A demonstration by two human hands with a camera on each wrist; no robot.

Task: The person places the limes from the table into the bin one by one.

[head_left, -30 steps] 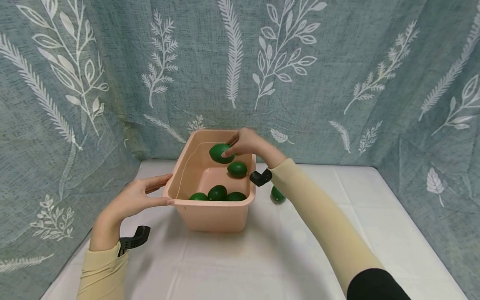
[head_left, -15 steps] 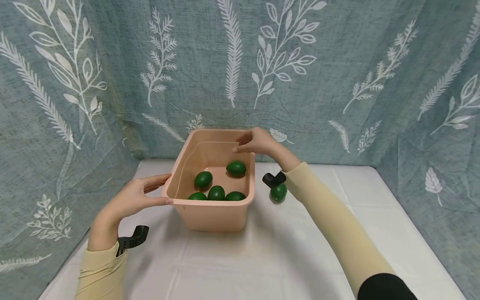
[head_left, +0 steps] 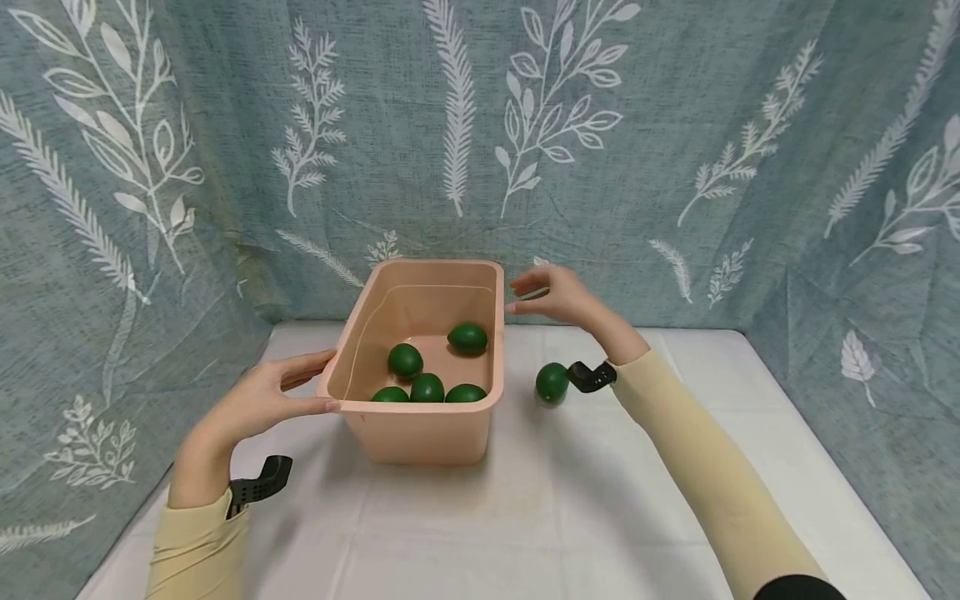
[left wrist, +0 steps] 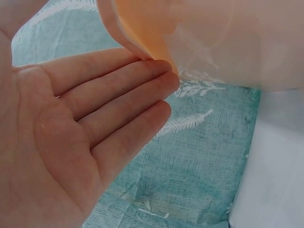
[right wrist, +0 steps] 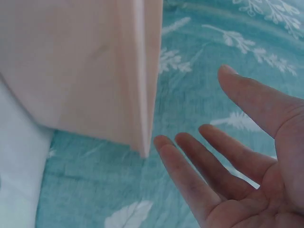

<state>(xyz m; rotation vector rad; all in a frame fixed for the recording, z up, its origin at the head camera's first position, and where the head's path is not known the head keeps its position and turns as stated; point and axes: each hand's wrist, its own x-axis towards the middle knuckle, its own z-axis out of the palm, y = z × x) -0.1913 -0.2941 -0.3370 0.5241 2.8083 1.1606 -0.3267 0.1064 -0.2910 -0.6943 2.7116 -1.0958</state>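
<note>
A pink plastic bin (head_left: 431,433) stands on the table with several dark green limes inside, one lime (head_left: 467,338) near its right wall and another lime (head_left: 406,361) near its left. My left hand (head_left: 258,408) touches the bin's front left corner, fingers straight along the left rim and thumb at the front rim. In the left wrist view its fingertips (left wrist: 168,83) lie against the rim. My right hand (head_left: 558,296) hangs just outside the bin's right rim, fingers loosely bent and holding nothing. Below it on the table lies one more lime (head_left: 552,383).
A white cloth (head_left: 450,533) covers the table. Behind and at both sides hangs a blue-green curtain (head_left: 600,208) with white leaf prints, close behind the bin. Each wrist wears a black camera mount, such as the right mount (head_left: 591,377).
My right hand let a lime go into the bin, where it now lies near the left wall. It then moved right, out past the rim. My left hand stayed at the corner.
</note>
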